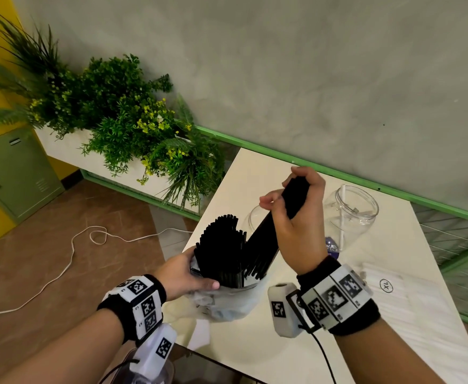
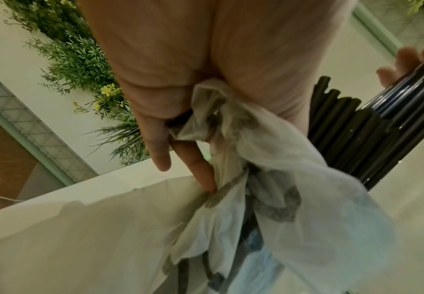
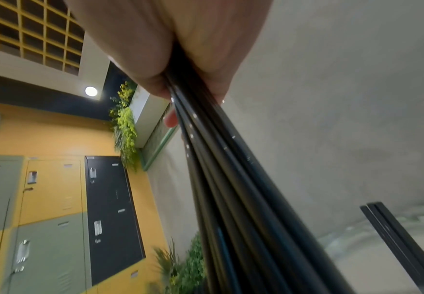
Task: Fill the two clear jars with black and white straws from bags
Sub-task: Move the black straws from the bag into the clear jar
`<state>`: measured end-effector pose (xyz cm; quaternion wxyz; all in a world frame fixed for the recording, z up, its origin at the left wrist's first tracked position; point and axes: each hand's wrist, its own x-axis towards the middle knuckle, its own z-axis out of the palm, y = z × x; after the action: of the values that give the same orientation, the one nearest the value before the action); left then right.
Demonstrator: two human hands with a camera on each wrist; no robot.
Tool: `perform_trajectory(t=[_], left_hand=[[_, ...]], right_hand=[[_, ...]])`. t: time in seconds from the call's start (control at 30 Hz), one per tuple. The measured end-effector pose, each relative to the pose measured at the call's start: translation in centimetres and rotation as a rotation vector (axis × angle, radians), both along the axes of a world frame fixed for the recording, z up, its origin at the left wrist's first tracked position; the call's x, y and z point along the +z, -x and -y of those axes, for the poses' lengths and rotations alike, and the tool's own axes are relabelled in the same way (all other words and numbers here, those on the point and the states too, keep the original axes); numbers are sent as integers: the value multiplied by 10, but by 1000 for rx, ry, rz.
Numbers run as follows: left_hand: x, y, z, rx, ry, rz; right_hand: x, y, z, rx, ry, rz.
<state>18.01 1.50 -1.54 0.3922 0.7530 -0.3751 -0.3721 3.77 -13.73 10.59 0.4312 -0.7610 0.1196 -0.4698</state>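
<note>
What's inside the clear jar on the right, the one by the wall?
The right-hand clear jar holds one white straw, leaning against its rim. Nothing else shows through its clear wall. Its base sits behind the right hand, so the very bottom is partly hidden.

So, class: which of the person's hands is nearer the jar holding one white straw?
Right. The right hand, gripping black straws, is just left of that jar; the left hand holds the bag, farther away.

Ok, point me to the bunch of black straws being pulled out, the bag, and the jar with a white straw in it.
black straw bunch (image 1: pixel 263 242), head view, mid-length of the bunch below the right hand.
bag (image 2: pixel 294 179), left wrist view, crumpled plastic by the left hand.
jar (image 1: pixel 365 214), head view, clear right wall.
</note>
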Motion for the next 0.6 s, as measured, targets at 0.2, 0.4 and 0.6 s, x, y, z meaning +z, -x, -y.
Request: perform_trajectory(t=[0.2, 0.4, 0.6], left_hand=[[-1, -1, 2, -25, -14, 66], [-2, -2, 3, -12, -11, 71], [-6, -5, 2, -10, -4, 65]], right_hand=[[22, 10, 13, -16, -38, 17], [35, 16, 33, -99, -31, 60], [44, 12, 56, -292, 12, 237]])
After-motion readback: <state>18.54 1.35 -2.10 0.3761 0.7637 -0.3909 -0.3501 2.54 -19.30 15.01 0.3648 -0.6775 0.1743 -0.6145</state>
